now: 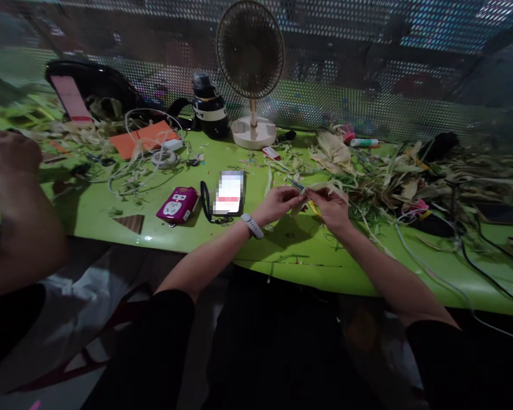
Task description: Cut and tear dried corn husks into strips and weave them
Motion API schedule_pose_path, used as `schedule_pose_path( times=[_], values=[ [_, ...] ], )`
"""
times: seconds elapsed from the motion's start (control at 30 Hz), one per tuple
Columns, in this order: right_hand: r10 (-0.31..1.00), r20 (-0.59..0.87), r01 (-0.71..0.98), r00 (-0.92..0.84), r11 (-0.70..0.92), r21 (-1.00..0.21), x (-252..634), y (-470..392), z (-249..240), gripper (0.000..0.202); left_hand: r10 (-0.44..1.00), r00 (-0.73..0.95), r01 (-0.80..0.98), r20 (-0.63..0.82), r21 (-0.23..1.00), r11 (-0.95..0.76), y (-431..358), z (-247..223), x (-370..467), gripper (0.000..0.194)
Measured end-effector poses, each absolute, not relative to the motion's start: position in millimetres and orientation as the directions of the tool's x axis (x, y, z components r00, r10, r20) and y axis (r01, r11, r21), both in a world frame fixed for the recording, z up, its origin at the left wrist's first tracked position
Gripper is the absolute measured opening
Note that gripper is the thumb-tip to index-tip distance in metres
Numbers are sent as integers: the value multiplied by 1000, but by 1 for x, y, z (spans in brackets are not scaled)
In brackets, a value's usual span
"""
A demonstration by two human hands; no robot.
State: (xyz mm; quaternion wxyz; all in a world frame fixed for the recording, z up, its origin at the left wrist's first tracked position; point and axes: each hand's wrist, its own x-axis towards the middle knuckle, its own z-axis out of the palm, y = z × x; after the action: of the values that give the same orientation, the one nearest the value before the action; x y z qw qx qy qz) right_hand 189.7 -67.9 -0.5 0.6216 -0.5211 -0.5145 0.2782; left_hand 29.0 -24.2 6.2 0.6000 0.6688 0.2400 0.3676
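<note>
My left hand (pixel 277 204), with a pale band on the wrist, is closed on one end of a pale husk strip (pixel 325 187). Close against it, my right hand (pixel 332 209) is closed round the same strip, which runs over its fingers. A tool with yellow handles (pixel 313 208) and a dark metal tip lies at my right fingers, its tip pointing up and left between the hands. Whether the right fingers also grip this tool I cannot make out. Dry husks (pixel 333 149) and green scraps lie just beyond and right of my hands.
Left of my hands are a lit phone (pixel 229 192) with a strap and a purple socket box (pixel 178 205). Behind stand a fan (pixel 253 134) and a dark bottle (pixel 210 114). Cables and an orange sheet (pixel 141 139) lie left. Another person's arm (pixel 17 199) rests at far left.
</note>
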Motion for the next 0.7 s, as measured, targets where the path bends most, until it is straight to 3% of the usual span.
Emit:
schedule_pose_path(
  times=[0.2,0.27,0.43,0.6,0.7],
  values=[
    [832,383,162,401,348,-924,189,-72,9,25,712,664,12,227,950,-313,-25,12,25,10],
    [840,389,170,379,350,-921,188,-73,11,25,677,712,25,185,957,-288,-22,17,21,3],
    [908,262,69,328,254,-965,189,-60,25,32,636,768,4,81,991,-131,-15,39,1,7],
    [900,152,7,410,164,-987,198,-23,40,32,813,580,-108,48,994,18,-9,64,-36,19],
    [979,-50,246,200,-99,-964,182,-11,32,29,920,390,-230,33,971,63,-2,60,-57,23]
  ],
)
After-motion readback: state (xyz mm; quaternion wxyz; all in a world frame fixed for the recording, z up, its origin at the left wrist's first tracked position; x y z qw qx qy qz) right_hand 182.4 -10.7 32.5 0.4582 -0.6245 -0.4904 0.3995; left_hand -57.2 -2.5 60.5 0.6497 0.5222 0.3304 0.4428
